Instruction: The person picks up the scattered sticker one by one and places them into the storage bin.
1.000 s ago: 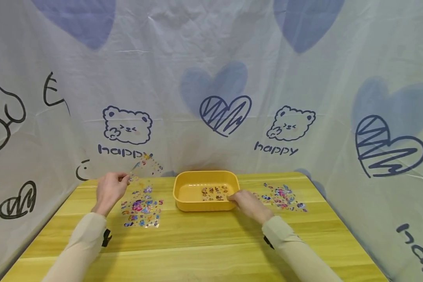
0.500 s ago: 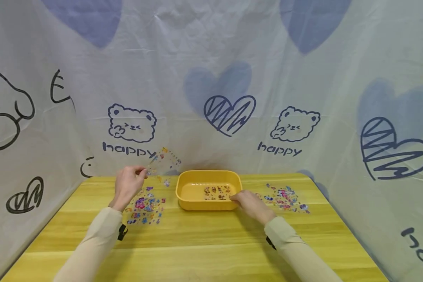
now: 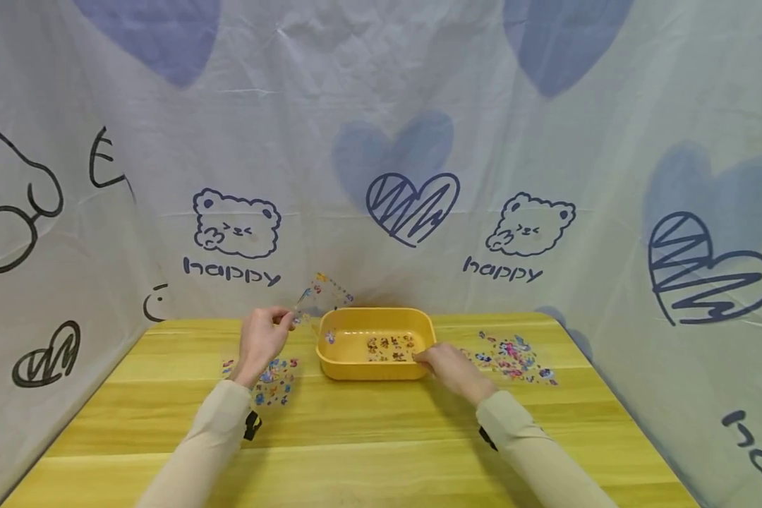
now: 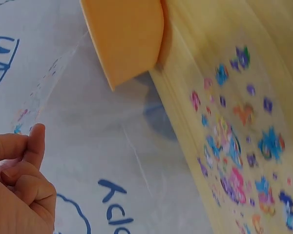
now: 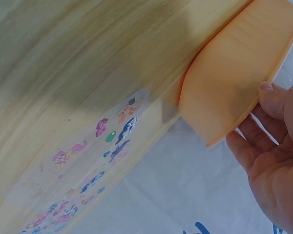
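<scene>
Left hand (image 3: 265, 340): grip pinching a clear sticker sheet (image 3: 318, 288) by thumb and finger, up in the air by the yellow box (image 3: 375, 372), not laid inside yet!
Right hand (image 3: 455, 368): grip pinching the box's right end at the rim.
Inside the box: a stickered sheet (image 3: 384, 343) on the bottom, so that one looks done.
Left over, I'd say: the held sheet, plus the left-side stickers (image 3: 276, 381) and right-side stickers (image 3: 513, 355) lying on the worktop (image 3: 381, 441).
</scene>
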A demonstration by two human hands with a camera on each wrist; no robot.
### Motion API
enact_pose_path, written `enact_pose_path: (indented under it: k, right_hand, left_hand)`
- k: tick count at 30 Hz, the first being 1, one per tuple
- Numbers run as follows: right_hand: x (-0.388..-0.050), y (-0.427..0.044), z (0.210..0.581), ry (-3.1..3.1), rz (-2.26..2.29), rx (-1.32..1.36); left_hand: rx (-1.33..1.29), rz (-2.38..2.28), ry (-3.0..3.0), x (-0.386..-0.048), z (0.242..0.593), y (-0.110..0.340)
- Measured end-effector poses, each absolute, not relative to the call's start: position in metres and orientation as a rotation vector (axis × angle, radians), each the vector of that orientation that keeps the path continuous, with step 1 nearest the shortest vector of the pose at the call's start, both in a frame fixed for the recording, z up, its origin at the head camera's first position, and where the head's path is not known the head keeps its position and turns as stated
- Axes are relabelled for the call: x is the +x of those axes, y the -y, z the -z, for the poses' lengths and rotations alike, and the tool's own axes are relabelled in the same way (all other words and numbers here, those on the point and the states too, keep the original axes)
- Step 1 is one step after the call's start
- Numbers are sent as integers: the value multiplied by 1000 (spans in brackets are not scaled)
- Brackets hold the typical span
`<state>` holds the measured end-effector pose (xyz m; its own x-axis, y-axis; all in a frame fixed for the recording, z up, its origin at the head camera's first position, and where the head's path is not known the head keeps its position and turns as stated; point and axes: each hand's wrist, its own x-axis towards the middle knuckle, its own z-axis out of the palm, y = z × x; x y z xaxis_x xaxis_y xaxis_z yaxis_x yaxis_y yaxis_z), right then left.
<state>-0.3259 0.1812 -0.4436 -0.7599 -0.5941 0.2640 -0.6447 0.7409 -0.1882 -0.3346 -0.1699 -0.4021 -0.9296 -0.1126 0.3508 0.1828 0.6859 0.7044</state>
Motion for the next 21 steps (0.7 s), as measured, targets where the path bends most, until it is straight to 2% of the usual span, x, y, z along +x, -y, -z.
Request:
enact_pose_path:
  k: [21]
  right_hand:
    - [-326, -180, 444, 2746, -385, 1000]
  left_hand:
    - [-50, 1152, 2671, -346, 431, 105]
